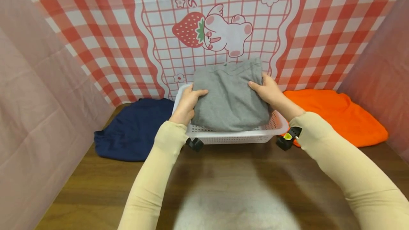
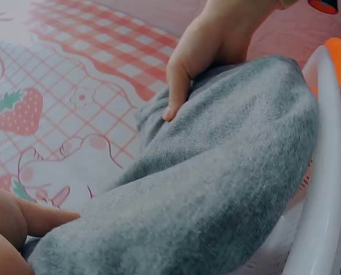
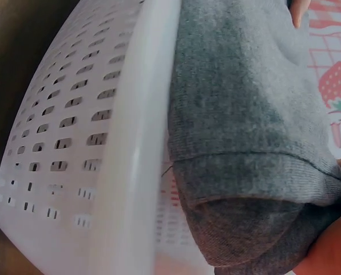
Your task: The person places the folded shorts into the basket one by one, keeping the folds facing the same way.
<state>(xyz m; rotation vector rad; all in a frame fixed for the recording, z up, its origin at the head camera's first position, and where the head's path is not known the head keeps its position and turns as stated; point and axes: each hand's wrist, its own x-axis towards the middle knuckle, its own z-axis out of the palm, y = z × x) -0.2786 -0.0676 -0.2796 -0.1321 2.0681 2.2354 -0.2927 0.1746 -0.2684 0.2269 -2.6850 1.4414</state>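
**Two Grip Points on the Grey Garment [image 1: 230, 102]**

At far left, navy cloth [image 1: 135, 132] lies on the wooden table [image 1: 230, 187], beside the white basket [image 1: 234, 140]. Leave it undisturbed.

Next, the left hand [image 1: 186, 105] pinches the left edge of the garment: thumb on the near face, the other fingers largely hidden behind it. Match this pressure to the opposite side, so that neither edge sags.

At centre, the grey garment, folded into a broad pad, is held tilted within the basket's outline, its upper edge leaning toward the checked strawberry-print sheet [image 1: 223, 31]. (Whether its lower edge touches the basket floor cannot be told.) Lower edge first is probably the sound method: let the bottom settle flat, then ease the top down. In the right wrist view, the hem band [image 3: 256, 177] sits close to the rim; guide it inside, since a caught hem could undo the fold.

Right of centre, the right hand [image 1: 270, 89] pinches the upper right edge, thumb on the near face. Release both sides together, and slide the fingers out flat to avoid dragging creases.

At far right, orange cloth [image 1: 338, 116] lies on the table, beyond the basket.
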